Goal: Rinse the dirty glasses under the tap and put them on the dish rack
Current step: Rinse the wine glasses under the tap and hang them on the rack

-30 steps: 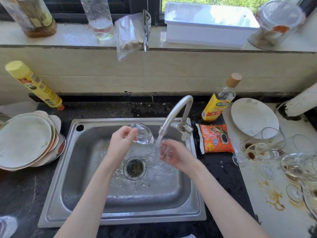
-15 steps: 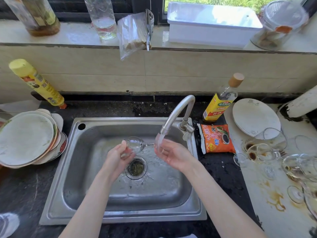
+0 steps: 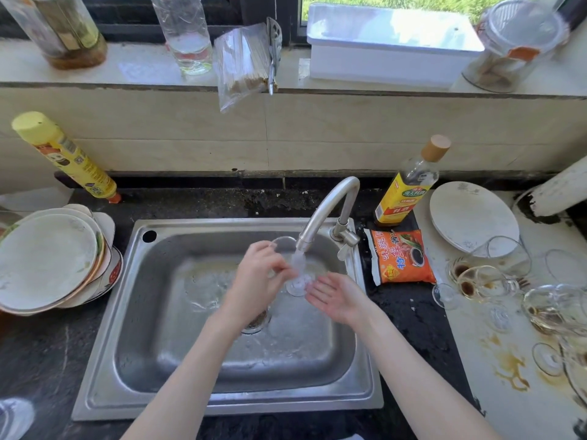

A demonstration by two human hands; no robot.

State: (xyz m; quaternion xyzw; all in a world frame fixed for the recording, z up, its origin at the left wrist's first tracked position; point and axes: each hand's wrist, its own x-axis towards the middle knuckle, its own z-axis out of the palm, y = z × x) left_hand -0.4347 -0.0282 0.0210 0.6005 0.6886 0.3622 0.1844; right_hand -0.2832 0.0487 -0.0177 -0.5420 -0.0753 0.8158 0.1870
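My left hand (image 3: 257,281) grips a clear stemmed glass (image 3: 286,246) over the steel sink (image 3: 152,312), with its bowl tipped back to the left of the spout and its round foot (image 3: 297,285) under the running water. The curved tap (image 3: 330,204) pours onto the glass's stem and foot. My right hand (image 3: 336,296) lies palm up and open just right of the foot, fingertips close to it. Several dirty glasses (image 3: 486,277) with brown dregs lie and stand on the stained counter at the right.
A stack of dirty plates (image 3: 47,258) sits left of the sink, and a yellow spray can (image 3: 66,157) leans behind it. An orange sauce packet (image 3: 400,255), a yellow-labelled bottle (image 3: 409,185) and a white plate (image 3: 470,217) lie right of the tap. No dish rack shows.
My left hand has turned the glass, so the foot now sits under the stream instead of the bowl. My right hand has dropped lower and opened palm up beside the foot.
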